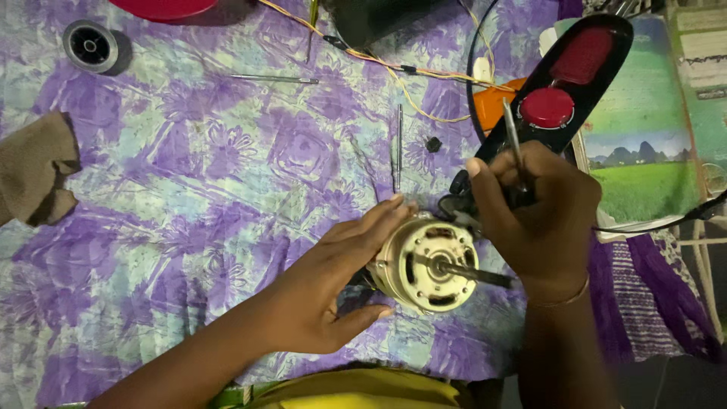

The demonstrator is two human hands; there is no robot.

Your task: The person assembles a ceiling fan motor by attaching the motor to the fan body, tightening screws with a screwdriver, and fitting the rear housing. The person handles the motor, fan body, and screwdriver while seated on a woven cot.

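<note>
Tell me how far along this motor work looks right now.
Done: the round cream metal motor lies free on the purple flowered cloth, with two thin metal rods lying loose beside it. In hand: the left hand steadies the casing; the right hand holds a slim metal tool. Left: the casing looks closed.

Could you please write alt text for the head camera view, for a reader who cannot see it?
A person's left hand steadies a round metal electric motor on a purple floral cloth, while the right hand holds a thin metal tool just above it. Loose metal rods, coloured wires and a black-and-red plastic panel lie nearby.
</note>
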